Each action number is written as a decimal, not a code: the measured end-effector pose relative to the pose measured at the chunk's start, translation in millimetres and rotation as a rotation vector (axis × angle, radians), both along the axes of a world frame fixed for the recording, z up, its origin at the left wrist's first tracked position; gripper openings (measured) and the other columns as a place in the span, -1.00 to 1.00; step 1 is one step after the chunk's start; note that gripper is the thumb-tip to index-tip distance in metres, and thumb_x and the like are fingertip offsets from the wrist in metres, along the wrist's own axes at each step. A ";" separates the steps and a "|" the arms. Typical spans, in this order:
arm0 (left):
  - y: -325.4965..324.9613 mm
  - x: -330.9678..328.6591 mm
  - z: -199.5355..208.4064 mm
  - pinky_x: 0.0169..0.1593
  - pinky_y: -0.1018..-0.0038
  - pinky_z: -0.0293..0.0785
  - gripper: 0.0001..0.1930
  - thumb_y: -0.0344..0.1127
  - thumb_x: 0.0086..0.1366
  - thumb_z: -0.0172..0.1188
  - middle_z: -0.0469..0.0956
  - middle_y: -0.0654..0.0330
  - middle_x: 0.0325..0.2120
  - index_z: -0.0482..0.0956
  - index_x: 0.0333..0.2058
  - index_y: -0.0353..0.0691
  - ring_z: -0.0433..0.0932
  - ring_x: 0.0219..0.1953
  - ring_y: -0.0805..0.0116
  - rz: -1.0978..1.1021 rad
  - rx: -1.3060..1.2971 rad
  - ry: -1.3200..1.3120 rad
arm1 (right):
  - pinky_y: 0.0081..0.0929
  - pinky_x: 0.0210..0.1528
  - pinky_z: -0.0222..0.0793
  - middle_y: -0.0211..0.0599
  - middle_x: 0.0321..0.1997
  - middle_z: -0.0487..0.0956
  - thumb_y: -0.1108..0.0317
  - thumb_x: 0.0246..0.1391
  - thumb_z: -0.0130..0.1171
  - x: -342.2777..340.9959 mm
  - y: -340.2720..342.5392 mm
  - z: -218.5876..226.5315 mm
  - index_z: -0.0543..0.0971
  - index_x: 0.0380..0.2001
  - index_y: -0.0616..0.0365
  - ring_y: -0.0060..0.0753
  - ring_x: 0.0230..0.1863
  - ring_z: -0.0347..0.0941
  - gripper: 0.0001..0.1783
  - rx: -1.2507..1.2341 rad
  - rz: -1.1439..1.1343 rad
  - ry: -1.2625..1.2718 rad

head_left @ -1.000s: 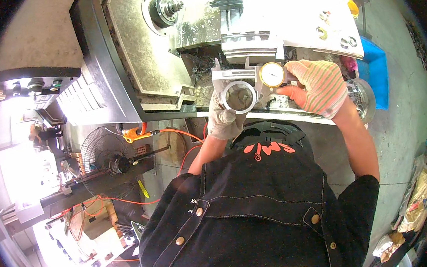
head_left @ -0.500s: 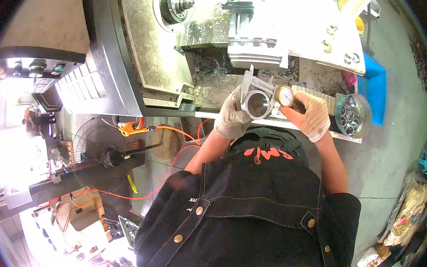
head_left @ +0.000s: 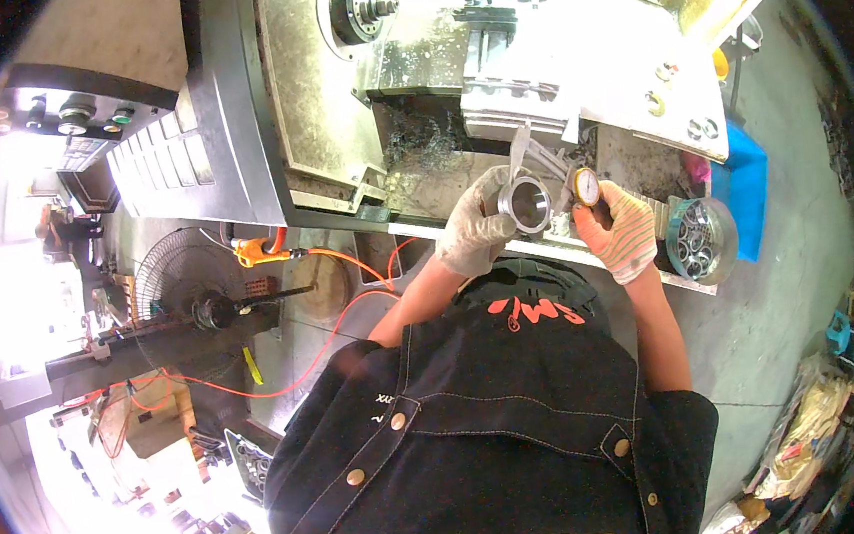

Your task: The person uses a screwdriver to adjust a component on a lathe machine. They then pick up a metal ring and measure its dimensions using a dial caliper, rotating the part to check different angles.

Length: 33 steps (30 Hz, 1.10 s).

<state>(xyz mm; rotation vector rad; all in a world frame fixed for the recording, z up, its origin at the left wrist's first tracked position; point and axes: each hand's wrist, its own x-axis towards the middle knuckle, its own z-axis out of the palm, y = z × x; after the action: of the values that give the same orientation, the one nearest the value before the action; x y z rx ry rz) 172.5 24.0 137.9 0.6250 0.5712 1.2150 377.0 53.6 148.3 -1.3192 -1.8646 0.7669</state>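
My gloved left hand [head_left: 474,225] grips a metal ring [head_left: 526,206] by its left side, its round opening tilted to the right. Gloved as well, in striped fabric, my right hand [head_left: 621,232] is closed on a dial caliper [head_left: 526,146] close to its round yellow-rimmed dial. The caliper's jaws reach over to the ring's upper edge, beside my left fingers; whether they touch it I cannot tell. Both hands are in front of my chest, at the front edge of the lathe.
Ahead is the lathe with its chuck [head_left: 364,9] and tool holder [head_left: 486,1]. A round tub of metal rings [head_left: 731,261] stands right of my right hand, beside a blue bin [head_left: 745,192]. On the left are an orange air gun [head_left: 257,252], its hose and a fan [head_left: 189,296].
The ring has turned from facing up to facing rightward. The caliper has tilted, and its dial has shifted slightly right. Both hands keep their grip.
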 end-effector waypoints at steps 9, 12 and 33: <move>1.2 0.3 8.9 -0.05 0.42 0.45 -0.18 -0.13 -0.12 0.46 0.45 0.15 -0.08 0.25 0.07 -0.32 0.48 -0.08 0.33 -0.012 0.015 -0.071 | -0.46 -0.57 0.22 -0.33 -0.74 0.33 0.14 -0.13 0.22 -1.7 -1.0 8.3 0.46 -0.55 0.15 -0.42 -0.70 0.27 -0.71 -0.032 0.050 -0.043; 0.7 2.6 10.6 -0.15 0.37 0.54 -0.14 -0.04 -0.18 0.49 0.47 0.11 -0.10 0.27 0.06 -0.29 0.52 -0.12 0.27 0.031 -0.010 -0.006 | -0.46 -0.57 0.22 -0.32 -0.74 0.32 0.14 -0.12 0.22 -0.2 -0.8 4.2 0.46 -0.56 0.16 -0.42 -0.70 0.27 -0.70 -0.036 0.050 -0.022; 0.1 7.2 4.5 -0.25 0.40 0.55 -0.19 -0.01 -0.14 0.46 0.50 0.09 -0.17 0.30 0.02 -0.31 0.55 -0.21 0.25 0.033 -0.004 0.015 | -0.35 -0.51 0.26 -0.15 -0.67 0.41 -0.01 -0.04 0.19 9.7 2.0 5.9 0.47 -0.51 0.19 -0.09 -0.61 0.35 -0.58 -0.026 0.123 -0.017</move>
<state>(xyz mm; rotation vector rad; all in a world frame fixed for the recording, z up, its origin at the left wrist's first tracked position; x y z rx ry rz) 179.7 24.1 142.3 0.6242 0.5985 1.2403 386.6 55.6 154.2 -1.2392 -1.9699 0.8477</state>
